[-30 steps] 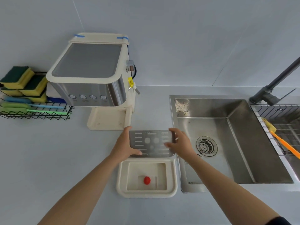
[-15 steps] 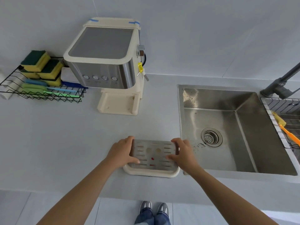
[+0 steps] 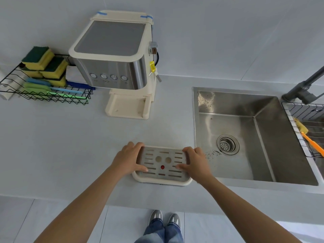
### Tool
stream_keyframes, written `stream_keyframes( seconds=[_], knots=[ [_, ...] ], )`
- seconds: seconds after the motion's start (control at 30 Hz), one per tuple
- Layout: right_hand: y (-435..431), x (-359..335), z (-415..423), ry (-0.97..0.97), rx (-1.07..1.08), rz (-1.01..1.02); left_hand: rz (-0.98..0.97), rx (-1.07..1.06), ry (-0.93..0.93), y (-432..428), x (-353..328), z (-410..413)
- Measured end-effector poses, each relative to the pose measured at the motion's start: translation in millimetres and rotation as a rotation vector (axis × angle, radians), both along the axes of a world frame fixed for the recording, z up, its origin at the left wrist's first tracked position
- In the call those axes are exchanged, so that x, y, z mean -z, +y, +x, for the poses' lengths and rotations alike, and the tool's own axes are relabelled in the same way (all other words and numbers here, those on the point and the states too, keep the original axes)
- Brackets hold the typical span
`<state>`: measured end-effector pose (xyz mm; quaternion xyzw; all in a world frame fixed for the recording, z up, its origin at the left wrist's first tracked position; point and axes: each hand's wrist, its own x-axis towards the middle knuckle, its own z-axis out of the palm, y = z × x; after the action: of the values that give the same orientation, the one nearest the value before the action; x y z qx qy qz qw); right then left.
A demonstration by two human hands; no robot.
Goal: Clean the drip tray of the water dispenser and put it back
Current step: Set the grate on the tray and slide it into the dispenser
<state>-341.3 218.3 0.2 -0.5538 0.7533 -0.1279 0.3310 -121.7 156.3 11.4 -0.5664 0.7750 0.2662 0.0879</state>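
Observation:
The cream drip tray lies on the grey counter near its front edge, with the slotted metal grate seated on top of it. A red float shows through a hole in the grate. My left hand grips the grate's left edge, thumb on top. My right hand grips its right edge the same way. The cream and steel water dispenser stands behind, and its base platform is bare.
A steel sink lies to the right, with dark specks near its drain and a faucet at its back. A wire rack with sponges and brushes stands at the left. An orange brush rests in a drainer at far right.
The metal grate, held above and behind the tray a second ago, now sits on the tray. Both hands came down with it and still hold its sides.

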Motion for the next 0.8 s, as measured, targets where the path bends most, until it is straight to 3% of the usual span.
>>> stream_keyframes(
  seconds=[0.27,0.53,0.7,0.8],
  knots=[
    [5,6,-1,-0.006,0.021,-0.019,0.129,-0.109,0.17,8,4,4],
    [20,14,1,-0.146,0.118,-0.073,0.115,-0.269,0.395,21,13,10],
    [42,13,4,-0.266,-0.02,-0.124,0.144,-0.294,0.588,42,17,14],
    [52,20,5,-0.278,-0.09,-0.081,0.194,-0.261,0.612,52,16,14]
  ],
)
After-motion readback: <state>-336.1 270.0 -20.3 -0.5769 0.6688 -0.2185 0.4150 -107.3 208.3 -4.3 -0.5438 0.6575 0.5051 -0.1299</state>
